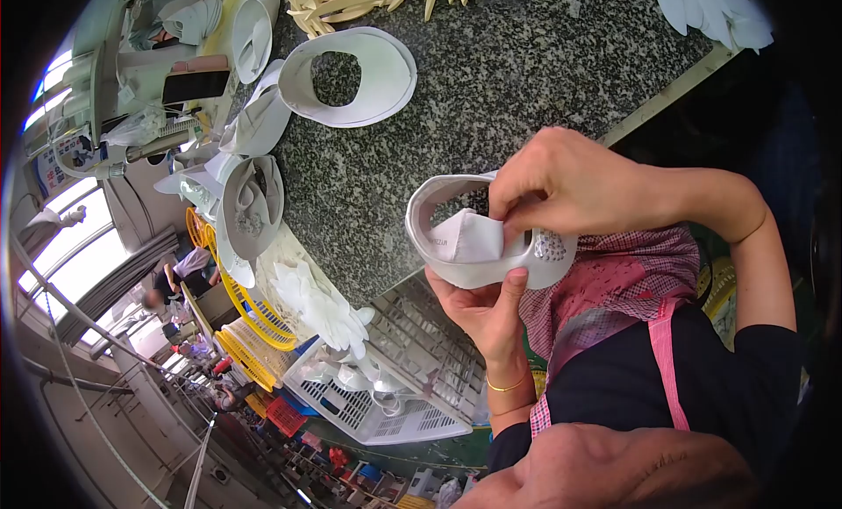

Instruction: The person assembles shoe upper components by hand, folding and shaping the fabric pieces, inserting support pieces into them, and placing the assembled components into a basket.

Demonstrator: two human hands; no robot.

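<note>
The white studded piece [484, 270] is held at the near edge of the desk [491, 96], between that edge and the checked apron [605, 281]; whether the desk is touched by it cannot be told. Its long axis is laid roughly crosswise, with the open loop toward the person's left and the studded end [551, 246] toward the right and the apron. Inside the loop a printed flap [463, 239] is seen, its right-hand edge set just beside the fingertips of the right hand [561, 180].

By that hand the piece is reached from its far right side. Its fingers are bunched and bent down into the opening, apparently in a pinch, but whether the flap or the rim is gripped cannot be told. By the left hand [487, 311] the near wall is grasped, with the thumb pressed close to the studded end and the other fingers tucked under the loop.

Beyond the piece, speckled surface is shown as far as a white ring [393, 83], which is placed ahead and to the left, well apart. Farther past the piece, yellow strips [338, 9] are heaped; off to its left, more white pieces [226, 215] are gathered. On its near left, a white crate [421, 428] is stood below the desk's edge. To the piece's far right, a white pile [715, 17] is laid near the desk's border.
</note>
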